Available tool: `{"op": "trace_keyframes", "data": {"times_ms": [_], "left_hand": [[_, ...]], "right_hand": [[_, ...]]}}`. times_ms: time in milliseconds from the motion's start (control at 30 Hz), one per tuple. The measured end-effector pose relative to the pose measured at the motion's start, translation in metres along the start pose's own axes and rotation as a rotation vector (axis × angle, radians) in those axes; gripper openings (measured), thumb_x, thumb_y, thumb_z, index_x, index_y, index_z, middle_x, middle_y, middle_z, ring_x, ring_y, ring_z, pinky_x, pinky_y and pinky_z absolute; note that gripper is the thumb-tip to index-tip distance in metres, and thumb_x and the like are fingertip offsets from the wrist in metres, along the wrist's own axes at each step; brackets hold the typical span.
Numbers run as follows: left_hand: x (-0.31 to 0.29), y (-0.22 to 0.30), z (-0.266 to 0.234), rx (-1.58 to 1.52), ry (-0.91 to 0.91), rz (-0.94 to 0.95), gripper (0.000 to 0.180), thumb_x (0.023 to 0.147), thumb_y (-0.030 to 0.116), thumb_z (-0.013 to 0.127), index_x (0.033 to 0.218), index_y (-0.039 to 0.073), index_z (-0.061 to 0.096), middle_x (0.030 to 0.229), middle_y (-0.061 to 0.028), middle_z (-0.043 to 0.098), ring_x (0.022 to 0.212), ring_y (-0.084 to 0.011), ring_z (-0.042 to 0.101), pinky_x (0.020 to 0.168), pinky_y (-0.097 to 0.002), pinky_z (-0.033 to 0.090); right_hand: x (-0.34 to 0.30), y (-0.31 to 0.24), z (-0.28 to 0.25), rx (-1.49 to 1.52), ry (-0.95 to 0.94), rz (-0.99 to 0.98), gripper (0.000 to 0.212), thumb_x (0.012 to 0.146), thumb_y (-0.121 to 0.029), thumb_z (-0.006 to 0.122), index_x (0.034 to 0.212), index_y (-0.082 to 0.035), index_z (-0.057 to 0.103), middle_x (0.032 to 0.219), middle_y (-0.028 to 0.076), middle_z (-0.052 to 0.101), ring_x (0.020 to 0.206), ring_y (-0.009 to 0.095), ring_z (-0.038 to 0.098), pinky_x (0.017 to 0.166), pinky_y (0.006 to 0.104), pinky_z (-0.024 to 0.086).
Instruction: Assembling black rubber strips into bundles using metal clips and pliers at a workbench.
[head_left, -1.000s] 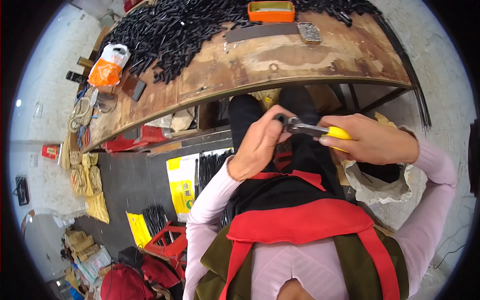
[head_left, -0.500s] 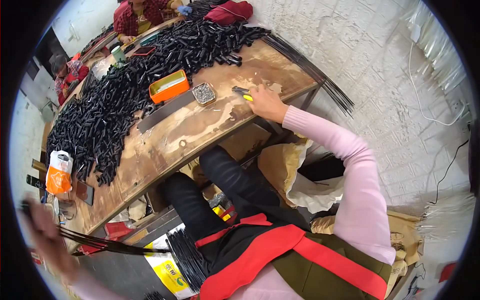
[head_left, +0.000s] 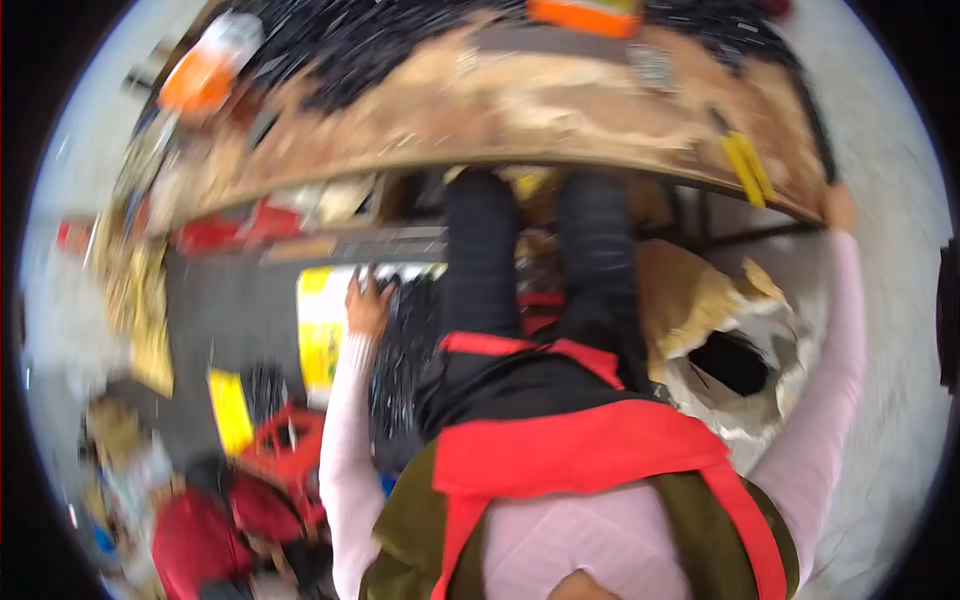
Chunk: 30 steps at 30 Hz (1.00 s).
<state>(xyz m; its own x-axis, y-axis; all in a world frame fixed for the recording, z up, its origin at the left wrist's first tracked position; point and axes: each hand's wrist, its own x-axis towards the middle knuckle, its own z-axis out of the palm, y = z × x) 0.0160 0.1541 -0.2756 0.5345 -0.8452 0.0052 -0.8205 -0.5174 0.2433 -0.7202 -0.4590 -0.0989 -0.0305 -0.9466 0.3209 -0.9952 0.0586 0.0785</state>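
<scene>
My left hand (head_left: 370, 305) reaches down beside my thigh, fingers spread, at the edge of a bundle of thin black rods (head_left: 405, 350). The rods lie on a white and yellow printed bag (head_left: 318, 345). At the right end of the wooden table (head_left: 400, 130), my right hand (head_left: 840, 208) is by the tips of long black rods (head_left: 815, 120) along the table's edge. Blur hides its fingers, so its grip is unclear. Pliers with yellow handles (head_left: 746, 165) lie on the tabletop, apart from both hands.
Black tubular pieces (head_left: 350, 45) are heaped along the table's far side, near an orange box (head_left: 585, 15) and a small container of metal bits (head_left: 652, 68). An open paper sack (head_left: 690, 300) stands below the table at right. A red stool (head_left: 285, 450) is at lower left.
My view has swung down and left. My right hand has let go of the pliers and moved to the table's right end. My left hand has come in from the far left to the rod bundle.
</scene>
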Motion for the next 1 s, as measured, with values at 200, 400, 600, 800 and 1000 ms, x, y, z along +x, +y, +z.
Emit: {"op": "trace_keyframes", "data": {"times_ms": [200, 400, 600, 800, 1000], "left_hand": [[-0.011, -0.022, -0.087, 0.133, -0.269, -0.239, 0.044, 0.094, 0.042, 0.055, 0.126, 0.011, 0.059, 0.103, -0.0212, 0.066, 0.095, -0.0419, 0.065, 0.081, -0.0494, 0.053], [-0.036, 0.073, -0.152, 0.024, -0.186, -0.067, 0.041, 0.095, 0.036, 0.056, 0.127, 0.011, 0.056, 0.102, -0.0199, 0.066, 0.092, -0.0417, 0.063, 0.079, -0.0501, 0.051], [-0.026, 0.153, -0.168, -0.281, -0.206, 0.326, 0.037, 0.093, 0.021, 0.06, 0.128, 0.008, 0.057, 0.105, -0.0213, 0.063, 0.094, -0.0412, 0.061, 0.079, -0.0471, 0.049], [-0.004, 0.185, -0.167, -0.221, -0.336, 0.355, 0.042, 0.09, 0.016, 0.062, 0.13, 0.006, 0.055, 0.1, -0.023, 0.063, 0.089, -0.0422, 0.062, 0.076, -0.0469, 0.049], [-0.009, 0.183, -0.146, -0.221, -0.411, 0.374, 0.043, 0.09, 0.018, 0.063, 0.131, 0.006, 0.055, 0.101, -0.0236, 0.063, 0.09, -0.0434, 0.062, 0.076, -0.0463, 0.05]], "right_hand": [[0.138, 0.099, 0.077, -0.298, -0.371, -0.331, 0.054, 0.089, -0.041, 0.058, 0.11, 0.008, 0.061, 0.107, 0.031, 0.063, 0.1, 0.04, 0.062, 0.084, 0.0482, 0.047], [0.152, 0.104, 0.073, -0.217, -0.359, -0.444, 0.049, 0.083, -0.042, 0.061, 0.098, 0.004, 0.068, 0.082, 0.018, 0.07, 0.077, 0.035, 0.065, 0.076, 0.0468, 0.05], [0.022, 0.008, -0.015, 0.092, 0.056, -0.206, 0.033, 0.09, -0.018, 0.046, 0.111, 0.0, 0.063, 0.113, 0.026, 0.063, 0.106, 0.044, 0.059, 0.09, 0.0492, 0.048], [-0.01, -0.042, -0.043, -0.21, 0.18, 0.044, 0.02, 0.09, -0.012, 0.052, 0.09, -0.005, 0.071, 0.092, 0.019, 0.067, 0.092, 0.034, 0.068, 0.074, 0.0496, 0.055], [0.011, -0.034, -0.072, -0.072, 0.223, -0.102, 0.013, 0.079, -0.009, 0.058, 0.086, -0.003, 0.067, 0.091, 0.02, 0.067, 0.086, 0.039, 0.066, 0.076, 0.0501, 0.052]]}}
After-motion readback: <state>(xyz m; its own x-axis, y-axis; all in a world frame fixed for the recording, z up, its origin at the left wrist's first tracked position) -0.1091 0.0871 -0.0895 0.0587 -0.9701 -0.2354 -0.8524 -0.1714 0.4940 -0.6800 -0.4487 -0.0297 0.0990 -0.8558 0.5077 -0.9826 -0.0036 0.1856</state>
